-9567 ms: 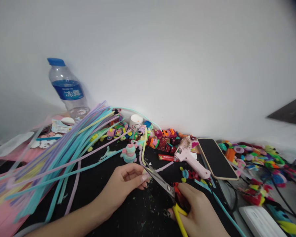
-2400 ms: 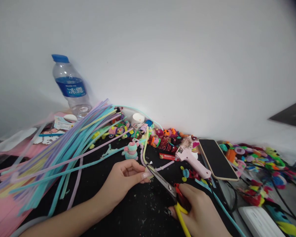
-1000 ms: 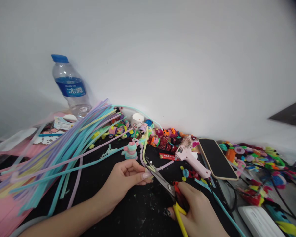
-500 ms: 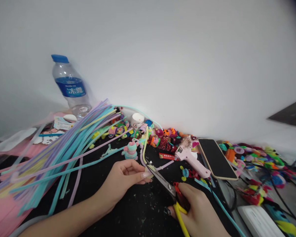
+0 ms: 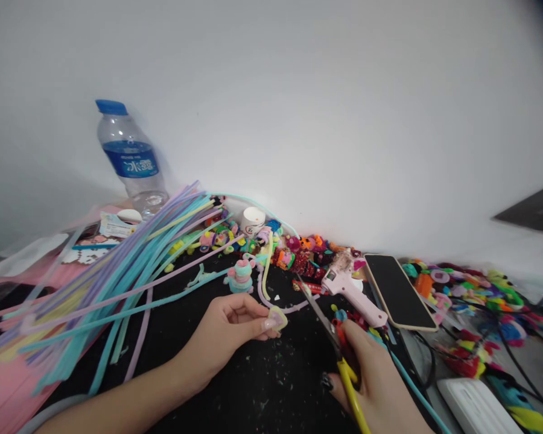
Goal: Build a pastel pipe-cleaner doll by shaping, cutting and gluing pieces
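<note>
A flat black tabletop point(image 5: 253, 398) is viewed closely, forward and down, from head height, smooth grey-white wall point(image 5: 308, 108) uppermost in frame.

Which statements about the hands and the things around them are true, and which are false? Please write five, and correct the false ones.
1. The right hand holds the scissors. True.
2. The left hand holds nothing. False: it pinches a small yellow-edged piece.
3. The bottle has a blue cap. True.
4. In the picture, the phone lies left of the pink glue gun. False: it lies to the right.
5. The scissors are apart from the small yellow-edged piece. True.
</note>
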`<act>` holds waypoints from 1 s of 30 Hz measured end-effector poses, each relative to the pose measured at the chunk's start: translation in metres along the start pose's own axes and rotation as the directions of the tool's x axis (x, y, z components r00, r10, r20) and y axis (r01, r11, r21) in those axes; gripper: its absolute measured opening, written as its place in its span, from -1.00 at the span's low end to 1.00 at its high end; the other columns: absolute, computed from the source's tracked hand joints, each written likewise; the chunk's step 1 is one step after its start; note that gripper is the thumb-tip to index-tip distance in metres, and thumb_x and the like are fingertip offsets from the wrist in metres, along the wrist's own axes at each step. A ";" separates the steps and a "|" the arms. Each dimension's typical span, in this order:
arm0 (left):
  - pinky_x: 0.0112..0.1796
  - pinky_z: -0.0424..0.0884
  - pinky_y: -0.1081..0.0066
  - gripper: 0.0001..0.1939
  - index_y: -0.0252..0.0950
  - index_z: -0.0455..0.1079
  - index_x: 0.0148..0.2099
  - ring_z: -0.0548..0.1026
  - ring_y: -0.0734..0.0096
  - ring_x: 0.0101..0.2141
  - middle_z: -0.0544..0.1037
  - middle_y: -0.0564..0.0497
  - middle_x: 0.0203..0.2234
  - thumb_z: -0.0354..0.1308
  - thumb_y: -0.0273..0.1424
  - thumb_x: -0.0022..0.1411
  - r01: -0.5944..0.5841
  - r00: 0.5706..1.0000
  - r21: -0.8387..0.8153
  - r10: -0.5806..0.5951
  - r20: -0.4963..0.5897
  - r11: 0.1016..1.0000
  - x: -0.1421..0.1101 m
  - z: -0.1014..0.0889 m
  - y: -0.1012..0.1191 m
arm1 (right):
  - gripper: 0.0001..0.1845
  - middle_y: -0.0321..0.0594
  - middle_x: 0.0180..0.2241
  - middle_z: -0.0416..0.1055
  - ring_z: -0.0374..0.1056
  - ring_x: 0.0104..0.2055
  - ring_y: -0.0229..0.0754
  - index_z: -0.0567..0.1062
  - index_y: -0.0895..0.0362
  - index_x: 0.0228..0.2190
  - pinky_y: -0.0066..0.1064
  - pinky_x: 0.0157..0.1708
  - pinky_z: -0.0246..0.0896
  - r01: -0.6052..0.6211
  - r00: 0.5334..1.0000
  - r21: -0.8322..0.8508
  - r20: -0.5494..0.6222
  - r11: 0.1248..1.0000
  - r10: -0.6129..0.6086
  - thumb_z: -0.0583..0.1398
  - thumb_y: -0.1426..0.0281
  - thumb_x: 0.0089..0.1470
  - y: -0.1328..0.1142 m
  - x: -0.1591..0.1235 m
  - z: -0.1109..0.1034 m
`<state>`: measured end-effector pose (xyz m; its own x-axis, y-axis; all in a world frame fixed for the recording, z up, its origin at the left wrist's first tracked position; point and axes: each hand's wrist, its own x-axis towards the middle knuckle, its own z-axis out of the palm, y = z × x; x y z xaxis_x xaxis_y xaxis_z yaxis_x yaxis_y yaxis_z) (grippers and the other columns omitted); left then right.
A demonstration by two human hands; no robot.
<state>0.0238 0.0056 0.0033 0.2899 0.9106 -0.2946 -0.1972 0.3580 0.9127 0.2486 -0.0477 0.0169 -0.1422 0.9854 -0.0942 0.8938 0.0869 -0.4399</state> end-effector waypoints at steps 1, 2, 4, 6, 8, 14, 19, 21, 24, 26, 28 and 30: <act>-0.39 0.40 0.47 -0.87 -0.34 0.42 -0.48 0.52 0.43 -0.50 0.59 0.03 -0.57 0.30 -0.41 -0.08 -0.003 1.000 0.002 0.003 0.007 1.000 0.000 0.000 0.000 | -0.72 -0.24 -0.43 0.33 0.23 -0.46 -0.16 0.19 0.08 -0.37 -0.42 -0.48 0.08 0.000 1.000 0.013 -0.014 1.000 0.000 0.16 0.40 -0.19 0.001 0.000 -0.001; -0.39 0.40 0.46 -0.87 -0.34 0.42 -0.48 0.52 0.42 -0.50 0.59 0.02 -0.57 0.30 -0.41 -0.08 -0.005 1.000 0.005 0.005 0.013 1.000 0.000 0.000 0.000 | -0.69 -0.22 -0.41 0.34 0.24 -0.45 -0.15 0.19 0.08 -0.34 -0.41 -0.48 0.09 -0.006 1.000 0.019 -0.016 1.000 0.007 0.15 0.42 -0.20 0.001 0.000 -0.001; -0.39 0.40 0.46 -0.87 -0.34 0.42 -0.49 0.52 0.42 -0.50 0.59 0.02 -0.57 0.30 -0.41 -0.09 -0.006 1.000 0.012 0.006 0.025 1.000 0.000 -0.001 -0.001 | -0.70 -0.21 -0.39 0.35 0.25 -0.45 -0.15 0.22 0.08 -0.33 -0.41 -0.48 0.08 -0.034 0.999 0.009 0.015 0.999 0.034 0.14 0.43 -0.20 -0.001 0.001 -0.002; -0.39 0.39 0.47 -0.88 -0.34 0.42 -0.49 0.51 0.43 -0.51 0.59 0.03 -0.58 0.31 -0.42 -0.10 -0.008 0.999 0.010 0.007 0.035 1.000 0.000 -0.001 -0.002 | -0.74 -0.23 -0.39 0.36 0.24 -0.44 -0.15 0.25 0.07 -0.38 -0.41 -0.47 0.07 -0.048 0.997 -0.012 0.066 0.999 0.049 0.16 0.43 -0.22 -0.005 0.002 -0.004; -0.41 0.37 0.49 -0.89 -0.34 0.42 -0.50 0.51 0.45 -0.51 0.58 0.04 -0.59 0.31 -0.44 -0.10 -0.011 0.999 -0.002 0.011 0.049 1.000 0.000 -0.001 -0.003 | -0.78 -0.26 -0.41 0.35 0.22 -0.44 -0.16 0.27 0.08 -0.44 -0.41 -0.46 0.04 -0.045 0.994 -0.030 0.101 0.999 0.048 0.18 0.43 -0.25 -0.010 0.004 -0.005; -0.46 0.33 0.55 -0.91 -0.33 0.44 -0.51 0.48 0.50 -0.54 0.57 0.08 -0.60 0.31 -0.46 -0.10 -0.033 0.995 0.013 0.031 0.091 0.999 0.000 -0.002 -0.006 | -0.79 -0.28 -0.45 0.33 0.16 -0.48 -0.21 0.25 0.09 -0.54 -0.45 -0.50 -0.03 -0.014 0.992 -0.057 0.121 0.998 0.021 0.22 0.37 -0.24 -0.013 0.005 -0.005; -0.43 0.34 0.51 -0.89 -0.33 0.44 -0.51 0.49 0.44 -0.50 0.57 0.06 -0.58 0.30 -0.42 -0.09 -0.055 0.994 0.045 0.050 0.100 0.997 0.001 -0.003 -0.006 | -0.77 -0.30 -0.48 0.32 0.13 -0.51 -0.24 0.24 0.10 -0.56 -0.47 -0.53 -0.08 -0.002 0.993 -0.065 0.118 0.998 0.010 0.24 0.37 -0.25 -0.009 0.004 -0.002; -0.43 0.34 0.49 -0.89 -0.33 0.44 -0.51 0.49 0.42 -0.50 0.57 0.05 -0.58 0.30 -0.41 -0.09 -0.053 0.994 0.053 0.048 0.095 0.997 0.001 -0.003 -0.005 | -0.77 -0.31 -0.49 0.32 0.13 -0.51 -0.24 0.24 0.10 -0.56 -0.47 -0.53 -0.08 0.002 0.992 -0.065 0.123 0.998 0.006 0.24 0.37 -0.24 -0.009 0.004 -0.003; -0.42 0.35 0.48 -0.88 -0.33 0.44 -0.50 0.50 0.41 -0.50 0.57 0.05 -0.58 0.31 -0.41 -0.10 -0.052 0.995 0.046 0.047 0.091 0.998 0.001 -0.004 -0.006 | -0.77 -0.32 -0.50 0.31 0.12 -0.52 -0.25 0.24 0.09 -0.56 -0.48 -0.54 -0.09 0.011 0.992 -0.067 0.126 0.998 -0.002 0.24 0.39 -0.25 -0.008 0.004 -0.003; -0.42 0.36 0.48 -0.88 -0.33 0.44 -0.51 0.51 0.41 -0.50 0.58 0.04 -0.58 0.31 -0.41 -0.11 -0.045 0.995 0.042 0.042 0.087 0.998 0.001 -0.004 -0.007 | -0.77 -0.33 -0.50 0.31 0.12 -0.52 -0.25 0.24 0.09 -0.57 -0.48 -0.54 -0.10 0.018 0.992 -0.072 0.122 0.997 -0.009 0.24 0.39 -0.24 -0.007 0.003 -0.003; -0.43 0.36 0.48 -0.88 -0.33 0.45 -0.50 0.51 0.40 -0.50 0.58 0.04 -0.58 0.31 -0.41 -0.11 -0.040 0.996 0.050 0.036 0.082 0.998 0.001 -0.004 -0.007 | -0.76 -0.32 -0.51 0.31 0.12 -0.52 -0.25 0.24 0.09 -0.58 -0.47 -0.54 -0.10 0.023 0.993 -0.083 0.119 0.996 -0.013 0.24 0.35 -0.23 -0.007 0.003 -0.002; -0.43 0.37 0.48 -0.88 -0.32 0.45 -0.50 0.52 0.39 -0.50 0.59 0.04 -0.57 0.31 -0.40 -0.11 -0.044 0.996 0.059 0.039 0.082 0.997 0.001 -0.005 -0.007 | -0.75 -0.32 -0.51 0.31 0.12 -0.53 -0.25 0.23 0.10 -0.59 -0.47 -0.54 -0.10 0.025 0.993 -0.095 0.118 0.995 -0.014 0.24 0.32 -0.21 -0.006 0.002 -0.002</act>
<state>0.0212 0.0053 -0.0047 0.3580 0.9039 -0.2343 -0.1545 0.3048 0.9398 0.2436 -0.0456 0.0215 -0.2038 0.9599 -0.1923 0.9262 0.1255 -0.3555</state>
